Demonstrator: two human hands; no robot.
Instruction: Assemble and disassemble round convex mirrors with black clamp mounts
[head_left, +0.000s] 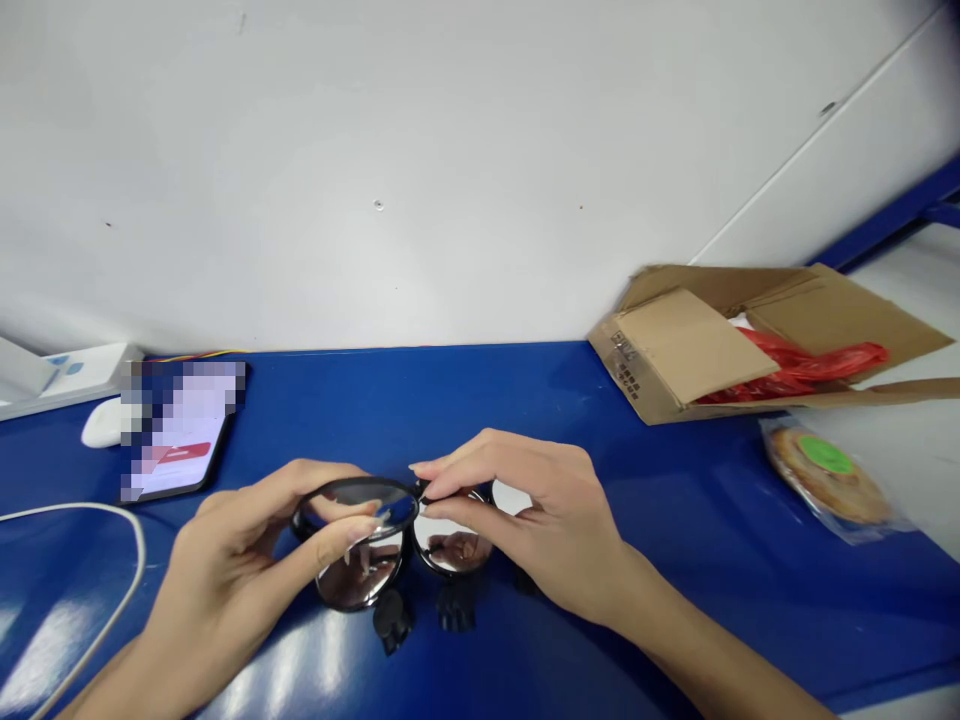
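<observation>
Probably to steady them, the left hand (225, 570) curls its fingers round the black mirrored glasses (358, 578) while the right hand (540, 520) pinches them narrowly beside the bridge (410, 530).

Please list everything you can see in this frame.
round eyeglasses: 1 pair as far as can be told, black rims, mirrored lenses, between both hands above the desk
blue desk: 1, glossy blue, under everything
white wall: 1, white, behind the desk
smartphone: 1, black edge, screen pixelated, left on the desk
white computer mouse: 1, probably a mouse, white, left of the smartphone
white cable: 1, white, looped at lower left
cardboard box: 1, brown, open, right on the desk
red plastic bag: 1, red, in the cardboard box
wrapped round pastry: 1, golden brown, green label, far right
left hand: 1, gripping the round eyeglasses
right hand: 1, gripping the round eyeglasses
</observation>
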